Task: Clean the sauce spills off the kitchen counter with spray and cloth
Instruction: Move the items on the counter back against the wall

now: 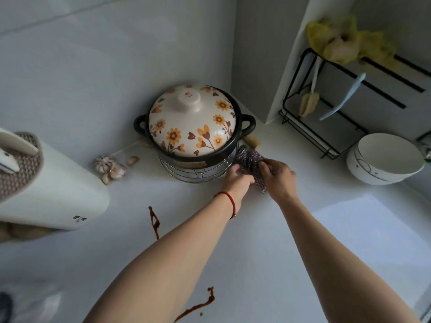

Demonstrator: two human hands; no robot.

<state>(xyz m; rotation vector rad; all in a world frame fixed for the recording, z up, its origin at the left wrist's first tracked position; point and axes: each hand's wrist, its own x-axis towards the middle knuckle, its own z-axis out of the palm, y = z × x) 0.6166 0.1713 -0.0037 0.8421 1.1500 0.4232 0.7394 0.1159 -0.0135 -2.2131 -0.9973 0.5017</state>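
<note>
While arms reach forward, both hands grip the cloth point(250, 163).

A white bench point(268, 229) is seen, on which two dark red sauce streaks are spread: one point(154, 221) just left of the left hand's point(238, 180) wrist, another point(200, 305) well below it, beside the forearm. A wire stand point(196, 171) carrying a flowered pot point(193, 122) is set just left of the left hand. Garlic bulbs point(110, 167) are scattered further left. A purple mesh cloth point(250, 163) is held on the bench by both hands. A white bowl point(384, 159) and a black rack point(321, 127) are placed right of the right hand point(278, 177).
</note>
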